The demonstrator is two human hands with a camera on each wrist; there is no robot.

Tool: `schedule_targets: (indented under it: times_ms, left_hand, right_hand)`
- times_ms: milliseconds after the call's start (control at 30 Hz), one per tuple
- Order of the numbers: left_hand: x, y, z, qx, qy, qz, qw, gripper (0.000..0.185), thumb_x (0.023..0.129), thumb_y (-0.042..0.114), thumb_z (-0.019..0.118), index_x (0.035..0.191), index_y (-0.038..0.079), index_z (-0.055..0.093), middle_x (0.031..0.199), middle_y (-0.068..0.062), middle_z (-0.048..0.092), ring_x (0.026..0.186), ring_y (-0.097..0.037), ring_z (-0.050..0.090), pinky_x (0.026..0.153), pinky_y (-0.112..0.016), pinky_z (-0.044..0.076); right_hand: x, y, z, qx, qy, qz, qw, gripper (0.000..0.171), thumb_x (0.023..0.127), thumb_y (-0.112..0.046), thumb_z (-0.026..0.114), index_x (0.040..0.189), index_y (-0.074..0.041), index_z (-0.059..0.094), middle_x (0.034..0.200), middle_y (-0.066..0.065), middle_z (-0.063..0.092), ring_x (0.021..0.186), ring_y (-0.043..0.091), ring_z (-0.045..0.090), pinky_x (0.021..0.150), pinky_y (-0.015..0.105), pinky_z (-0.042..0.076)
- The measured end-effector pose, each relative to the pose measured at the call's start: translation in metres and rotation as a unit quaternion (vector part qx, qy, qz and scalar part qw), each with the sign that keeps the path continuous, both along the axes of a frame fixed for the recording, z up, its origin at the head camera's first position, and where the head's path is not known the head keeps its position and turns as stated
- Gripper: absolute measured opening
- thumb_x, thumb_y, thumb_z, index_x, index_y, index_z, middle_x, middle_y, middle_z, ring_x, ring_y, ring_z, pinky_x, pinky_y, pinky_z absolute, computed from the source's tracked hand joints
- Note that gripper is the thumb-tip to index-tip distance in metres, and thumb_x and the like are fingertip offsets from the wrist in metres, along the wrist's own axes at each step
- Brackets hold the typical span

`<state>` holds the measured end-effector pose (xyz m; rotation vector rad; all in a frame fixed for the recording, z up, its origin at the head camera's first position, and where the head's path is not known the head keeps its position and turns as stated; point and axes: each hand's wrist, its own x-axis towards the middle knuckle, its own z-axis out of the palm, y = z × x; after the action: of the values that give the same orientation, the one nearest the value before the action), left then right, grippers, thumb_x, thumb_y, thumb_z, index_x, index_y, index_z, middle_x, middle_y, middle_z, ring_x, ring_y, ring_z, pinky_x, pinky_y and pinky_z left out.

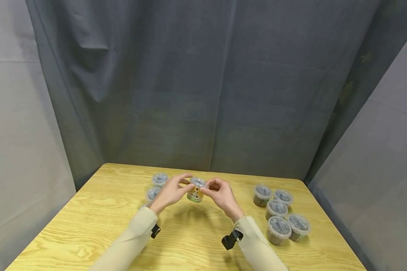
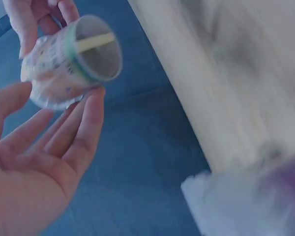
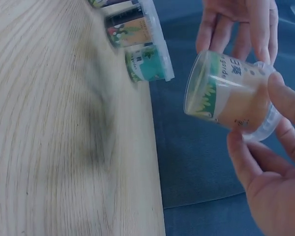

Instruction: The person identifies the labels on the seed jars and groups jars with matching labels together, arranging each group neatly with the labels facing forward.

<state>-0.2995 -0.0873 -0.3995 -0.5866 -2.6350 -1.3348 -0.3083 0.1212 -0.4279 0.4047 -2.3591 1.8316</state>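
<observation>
A clear lidded plastic cup with a yellow and green printed label is held up between both hands above the table. My left hand holds it from the left, its thumb near the lid and fingers at the cup's side. From the other side, my right hand pinches it by thumb and fingers near the lid. The left wrist view shows the bottom of the cup, with a pale yellow strip across it. In the right wrist view the label of the cup carries dark characters and printed leaves.
Several similar lidded cups stand grouped on the right of the wooden table. More cups stand by my left hand, partly hidden by it. A dark grey curtain hangs behind the table, with pale cloth at both sides.
</observation>
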Motion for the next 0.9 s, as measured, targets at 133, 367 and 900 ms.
schedule_targets:
  times_ms: [133,367,900]
  left_hand:
    - [-0.003,-0.011,0.007,-0.035,-0.011,-0.022,0.9991,0.043,0.096,0.026,0.065,0.133,0.006,0.058,0.126,-0.016,0.065,0.107,-0.035,0.066,0.087,-0.045,0.057]
    - [-0.011,-0.03,0.006,-0.128,0.005,-0.034,0.9912,0.043,0.091,0.024,0.071,0.127,0.001,0.063,0.124,-0.015,0.066,0.108,-0.029,0.067,0.09,-0.043,0.056]
    - [-0.021,-0.053,-0.014,-0.25,0.023,-0.04,0.9672,0.043,0.084,0.018,0.078,0.12,-0.002,0.066,0.118,-0.017,0.068,0.112,-0.034,0.063,0.096,-0.049,0.053]
  right_hand:
    - [-0.003,-0.005,-0.004,0.041,0.026,0.017,0.999,0.018,0.083,-0.017,0.079,0.089,-0.008,0.065,0.105,0.007,0.071,0.107,0.026,0.067,0.089,0.04,0.058]
    - [-0.009,-0.018,-0.012,0.118,0.055,0.051,0.99,0.016,0.083,-0.022,0.08,0.085,-0.013,0.066,0.098,0.0,0.071,0.105,0.024,0.068,0.086,0.035,0.059]
    - [-0.023,-0.048,-0.036,0.161,0.095,0.111,0.976,0.016,0.078,-0.007,0.081,0.08,-0.005,0.065,0.11,0.01,0.07,0.11,0.027,0.064,0.091,0.039,0.057]
